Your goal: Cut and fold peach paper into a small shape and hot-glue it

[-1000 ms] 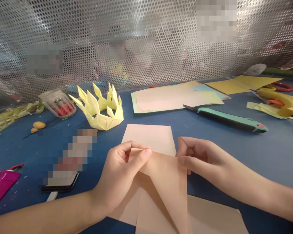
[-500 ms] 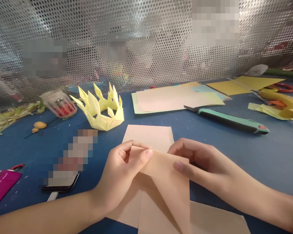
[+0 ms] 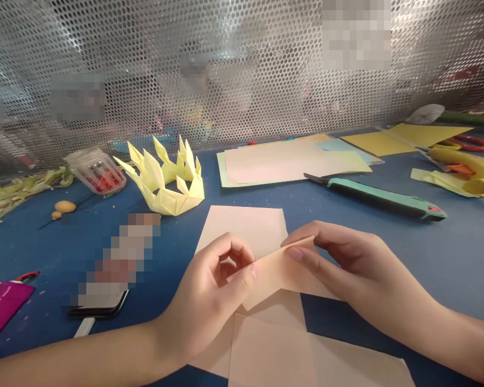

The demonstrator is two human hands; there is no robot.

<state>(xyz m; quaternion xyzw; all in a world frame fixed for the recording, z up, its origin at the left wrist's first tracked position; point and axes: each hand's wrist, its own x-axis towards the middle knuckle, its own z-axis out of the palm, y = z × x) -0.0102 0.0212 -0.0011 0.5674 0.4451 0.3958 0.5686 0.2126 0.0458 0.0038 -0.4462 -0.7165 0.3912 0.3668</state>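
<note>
Between my two hands is a folded piece of peach-coloured paper [image 3: 268,277], lifted above the table and tilted up towards the right. My left hand [image 3: 213,293] pinches its left end between thumb and fingers. At the upper right edge, my right hand [image 3: 342,263] grips the paper with the thumb in front and the fingers behind. Beyond my hands lies a flat pale pink sheet [image 3: 246,223]. More pinkish paper sheets [image 3: 270,349] lie below my hands at the front edge of the view, partly overlapping.
A yellow folded-paper crown [image 3: 173,196] stands behind my left hand. A green-and-black utility knife [image 3: 383,199] rests by a paper stack [image 3: 274,164]. A phone [image 3: 100,309], a plastic jar [image 3: 99,172] and a magenta packet [image 3: 8,306] are leftward; scissors [image 3: 470,144] rightward. Perforated metal mesh [image 3: 242,70] stands behind.
The folded paper has turned in my hands: its right end is higher and its long pointed flap no longer hangs towards me. My right hand has risen slightly.
</note>
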